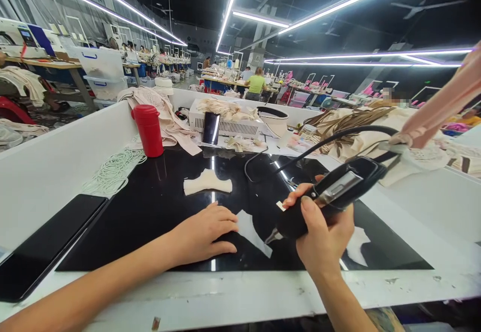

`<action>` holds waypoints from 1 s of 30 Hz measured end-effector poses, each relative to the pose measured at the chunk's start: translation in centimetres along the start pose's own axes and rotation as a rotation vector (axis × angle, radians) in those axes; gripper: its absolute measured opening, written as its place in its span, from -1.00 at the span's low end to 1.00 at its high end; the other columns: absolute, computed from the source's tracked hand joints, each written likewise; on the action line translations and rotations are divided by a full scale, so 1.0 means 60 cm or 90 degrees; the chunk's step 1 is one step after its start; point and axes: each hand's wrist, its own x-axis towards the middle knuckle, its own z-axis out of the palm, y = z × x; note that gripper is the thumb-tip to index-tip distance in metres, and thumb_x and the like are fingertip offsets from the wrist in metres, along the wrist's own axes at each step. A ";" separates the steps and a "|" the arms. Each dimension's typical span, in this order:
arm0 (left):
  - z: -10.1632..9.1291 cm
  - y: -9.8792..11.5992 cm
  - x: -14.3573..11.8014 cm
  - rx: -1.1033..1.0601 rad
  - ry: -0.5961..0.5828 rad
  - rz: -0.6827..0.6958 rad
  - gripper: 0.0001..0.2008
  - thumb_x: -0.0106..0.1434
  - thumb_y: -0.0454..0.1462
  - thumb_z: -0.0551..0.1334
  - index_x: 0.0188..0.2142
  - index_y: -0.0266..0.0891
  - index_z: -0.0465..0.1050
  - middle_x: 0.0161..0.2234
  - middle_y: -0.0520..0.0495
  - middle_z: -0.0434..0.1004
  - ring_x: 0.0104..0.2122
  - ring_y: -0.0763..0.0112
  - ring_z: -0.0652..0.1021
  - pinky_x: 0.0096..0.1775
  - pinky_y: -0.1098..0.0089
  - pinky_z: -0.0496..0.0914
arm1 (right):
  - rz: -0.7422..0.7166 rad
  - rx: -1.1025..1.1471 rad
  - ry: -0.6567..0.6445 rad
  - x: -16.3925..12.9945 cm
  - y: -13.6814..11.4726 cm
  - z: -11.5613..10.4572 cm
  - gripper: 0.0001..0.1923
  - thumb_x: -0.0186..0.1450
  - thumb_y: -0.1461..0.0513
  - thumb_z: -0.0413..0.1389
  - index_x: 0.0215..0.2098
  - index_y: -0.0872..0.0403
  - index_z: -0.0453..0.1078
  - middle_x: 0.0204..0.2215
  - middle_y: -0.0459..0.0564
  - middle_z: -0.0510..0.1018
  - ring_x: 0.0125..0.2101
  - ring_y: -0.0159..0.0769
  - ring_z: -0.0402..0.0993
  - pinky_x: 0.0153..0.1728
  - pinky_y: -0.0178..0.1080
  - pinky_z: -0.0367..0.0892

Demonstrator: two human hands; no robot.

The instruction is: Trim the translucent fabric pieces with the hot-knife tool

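Note:
My right hand (325, 232) is wrapped round a black corded hand cutter (338, 184) with a pointed metal tip. That tip touches or hovers just over the right edge of a thin white fabric piece (252, 232) on the glossy black board (150, 222); I cannot tell which. Palm down, my left hand (210, 232) rests on the board, fingers stretched out and reaching the piece's left edge. Beyond it lies a thicker cream fabric piece (208, 183). Another white piece (358, 247) sits to the right, partly behind my right wrist.
A red lidded cup (148, 130) stands at the board's back left, beside coiled pale green cord (112, 172). A phone-like black slab (48, 242) lies front left. Behind are a white vented box (225, 124) and fabric heaps (349, 121). A pink strap (443, 96) hangs by the cutter's cable.

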 end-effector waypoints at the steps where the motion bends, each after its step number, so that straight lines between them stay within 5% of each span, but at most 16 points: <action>1: 0.001 0.003 0.000 0.002 0.000 0.005 -0.70 0.34 -0.19 0.39 0.04 -0.16 0.54 0.12 -0.17 0.53 0.16 0.10 0.50 0.36 -0.14 0.10 | -0.010 -0.011 0.007 0.006 0.002 -0.001 -0.70 0.27 0.17 0.32 -0.09 -0.03 0.37 -0.34 -0.16 0.53 -0.47 -0.34 0.46 -0.36 -0.19 0.43; 7: 0.006 0.016 -0.001 -0.006 -0.015 0.021 -0.66 0.36 -0.19 0.37 0.10 -0.16 0.53 0.12 -0.19 0.51 0.13 0.08 0.52 0.36 -0.17 0.08 | -0.017 0.035 0.030 0.015 0.003 0.015 -0.66 0.28 0.21 0.32 -0.03 -0.04 0.36 -0.35 -0.19 0.55 -0.48 -0.35 0.47 -0.37 -0.21 0.43; 14: 0.008 0.016 0.000 0.003 -0.034 0.017 -0.62 0.34 -0.19 0.39 0.12 -0.18 0.52 0.14 -0.20 0.49 0.12 0.05 0.50 0.33 -0.20 0.12 | -0.005 0.091 -0.037 -0.015 0.002 0.045 -0.65 0.34 0.24 0.28 0.06 -0.08 0.38 -0.29 -0.17 0.54 -0.43 -0.39 0.50 -0.36 -0.26 0.45; 22: 0.008 0.017 0.000 0.004 -0.007 0.039 -0.63 0.33 -0.18 0.40 0.10 -0.17 0.52 0.12 -0.18 0.52 0.11 0.07 0.50 0.28 -0.04 0.23 | 0.007 0.104 -0.044 -0.022 0.006 0.044 -0.76 0.34 0.27 0.27 -0.09 -0.07 0.36 -0.28 -0.16 0.55 -0.41 -0.39 0.50 -0.36 -0.25 0.46; 30: 0.008 0.017 -0.002 0.010 -0.008 0.047 -0.64 0.36 -0.16 0.38 0.11 -0.15 0.50 0.12 -0.18 0.51 0.10 0.08 0.49 0.27 -0.02 0.22 | 0.000 0.100 -0.057 -0.024 0.004 0.047 -0.70 0.35 0.28 0.25 0.01 -0.09 0.36 -0.28 -0.18 0.54 -0.42 -0.40 0.50 -0.35 -0.26 0.47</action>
